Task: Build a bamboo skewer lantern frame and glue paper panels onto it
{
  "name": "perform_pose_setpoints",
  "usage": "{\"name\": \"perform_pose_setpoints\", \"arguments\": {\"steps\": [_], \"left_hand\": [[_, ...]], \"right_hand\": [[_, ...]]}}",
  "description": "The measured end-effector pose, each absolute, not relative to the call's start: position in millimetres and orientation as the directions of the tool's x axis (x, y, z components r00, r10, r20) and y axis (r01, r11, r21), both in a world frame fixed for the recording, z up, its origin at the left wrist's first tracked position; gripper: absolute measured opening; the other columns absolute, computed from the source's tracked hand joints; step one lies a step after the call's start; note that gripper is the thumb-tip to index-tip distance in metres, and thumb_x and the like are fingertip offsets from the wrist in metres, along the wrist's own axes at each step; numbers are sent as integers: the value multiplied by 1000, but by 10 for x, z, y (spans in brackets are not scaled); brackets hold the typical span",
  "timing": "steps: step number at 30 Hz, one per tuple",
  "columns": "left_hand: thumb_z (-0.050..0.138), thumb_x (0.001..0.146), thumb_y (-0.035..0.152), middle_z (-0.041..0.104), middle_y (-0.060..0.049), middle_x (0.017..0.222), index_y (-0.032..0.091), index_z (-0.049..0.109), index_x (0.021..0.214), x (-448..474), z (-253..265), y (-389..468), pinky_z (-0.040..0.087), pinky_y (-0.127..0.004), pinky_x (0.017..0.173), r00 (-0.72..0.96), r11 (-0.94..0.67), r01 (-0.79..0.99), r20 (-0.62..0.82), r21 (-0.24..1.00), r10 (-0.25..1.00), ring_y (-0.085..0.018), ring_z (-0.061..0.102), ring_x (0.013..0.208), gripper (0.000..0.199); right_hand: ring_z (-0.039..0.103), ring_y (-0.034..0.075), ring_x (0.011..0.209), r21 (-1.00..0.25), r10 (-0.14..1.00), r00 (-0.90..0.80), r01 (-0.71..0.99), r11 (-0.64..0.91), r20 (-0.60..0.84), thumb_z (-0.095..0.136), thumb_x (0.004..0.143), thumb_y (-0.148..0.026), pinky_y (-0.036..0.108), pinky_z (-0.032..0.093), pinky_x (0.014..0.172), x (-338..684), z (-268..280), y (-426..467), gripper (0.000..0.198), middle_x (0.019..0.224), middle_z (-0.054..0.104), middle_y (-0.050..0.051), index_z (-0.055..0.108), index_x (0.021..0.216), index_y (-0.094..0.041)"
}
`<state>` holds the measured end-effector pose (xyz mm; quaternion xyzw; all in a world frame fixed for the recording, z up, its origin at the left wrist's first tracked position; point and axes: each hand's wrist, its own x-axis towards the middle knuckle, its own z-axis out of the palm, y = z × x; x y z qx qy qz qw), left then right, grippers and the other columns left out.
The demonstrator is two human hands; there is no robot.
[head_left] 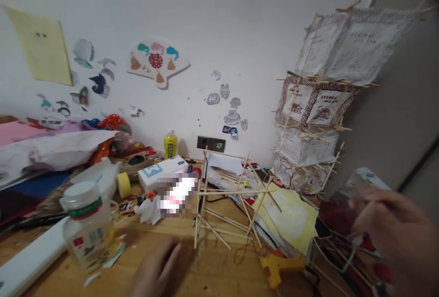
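An openwork frame of thin, pale wooden sticks stands near the middle of the brown wooden table. Several stick ends jut past the joints, so its outline is ragged, especially at the front and right. The person's left hand is low at the front, its fingertips just beside the frame's front-left foot with a narrow strip of wood between; the fingers are loosely bent, and blur makes it impossible to tell whether that grip has hold of anything. The right hand is raised at the far right, well apart from the frame. Its fingers are drawn close together, but what they may pinch is too blurred to tell.

Bare wood stretches in front of the frame, bounded on the right by a yellow pistol-shaped glue gun lying near the frame's right foot. Rightward room is tight: a pale-yellow patterned paper sheet reaches up to the sticks, and behind it rises a tall, tiered tower of sticks and printed white panels. On the left, a clear plastic jar with a white lid and a long, flat white object hem in the left hand's side. The plain white wall closes off the back.
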<state>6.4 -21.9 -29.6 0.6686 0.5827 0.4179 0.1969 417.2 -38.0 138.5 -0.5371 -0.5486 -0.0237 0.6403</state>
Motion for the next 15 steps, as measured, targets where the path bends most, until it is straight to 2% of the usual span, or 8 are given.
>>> {"name": "perform_pose_setpoints", "arguments": {"steps": [1, 3, 4, 6, 8, 10, 15], "left_hand": [[40, 86, 54, 70, -4, 90, 23, 64, 87, 49, -300, -205, 50, -29, 76, -76, -236, 573, 338, 785, 938, -20, 63, 85, 40], [40, 85, 56, 69, -5, 95, 21, 63, 97, 12, -316, -170, 50, -29, 79, -147, -245, 478, 352, 844, 924, -21, 62, 89, 44], [39, 85, 57, 68, -5, 90, 20, 62, 98, -5, -316, -153, 50, -29, 77, -161, -263, 430, 360, 864, 919, -20, 62, 85, 46], [35, 86, 59, 64, -3, 74, 19, 62, 93, -18, -277, -130, 49, -28, 67, -137, -327, 350, 393, 878, 909, -18, 59, 71, 49], [32, 86, 60, 57, -1, 63, 18, 61, 81, -1, -184, -124, 47, -27, 60, -91, -393, 326, 443, 860, 892, -17, 54, 60, 52], [33, 85, 61, 54, 0, 59, 18, 58, 72, 39, -68, -120, 45, -28, 57, -53, -420, 375, 472, 826, 880, -16, 52, 57, 51], [44, 81, 56, 62, -3, 71, 18, 59, 77, 148, 44, -35, 45, -28, 61, -35, -394, 546, 490, 739, 871, -18, 55, 65, 41]], "right_hand": [[59, 25, 73, -695, 616, 359, 541, 474, 701, 62, 70, -57, 39, 48, 65, 4155, 1225, -383, 26, 69, 58, 5, 54, 62, -34], [58, 22, 64, -750, 767, 206, 468, 468, 607, 71, 62, -54, 35, 48, 59, 4072, 922, -314, 28, 66, 60, 4, 59, 57, -29], [57, 21, 62, -784, 844, 122, 458, 419, 523, 72, 61, -51, 33, 47, 57, 4007, 786, -255, 27, 64, 59, 3, 61, 58, -26], [55, 18, 58, -837, 924, -4, 422, 349, 383, 68, 64, -51, 30, 46, 56, 3846, 550, -117, 30, 60, 57, 2, 61, 59, -22], [56, 18, 60, -872, 952, -56, 389, 298, 301, 66, 63, -52, 29, 46, 58, 3678, 365, 20, 33, 61, 58, 2, 60, 61, -20], [57, 19, 65, -884, 958, -75, 372, 284, 276, 65, 66, -50, 30, 46, 65, 3539, 227, 137, 32, 64, 59, 2, 60, 64, -19], [58, 19, 69, -876, 946, -98, 359, 322, 308, 62, 69, -50, 32, 47, 70, 3362, 21, 326, 31, 68, 60, 2, 57, 67, -20]]}}
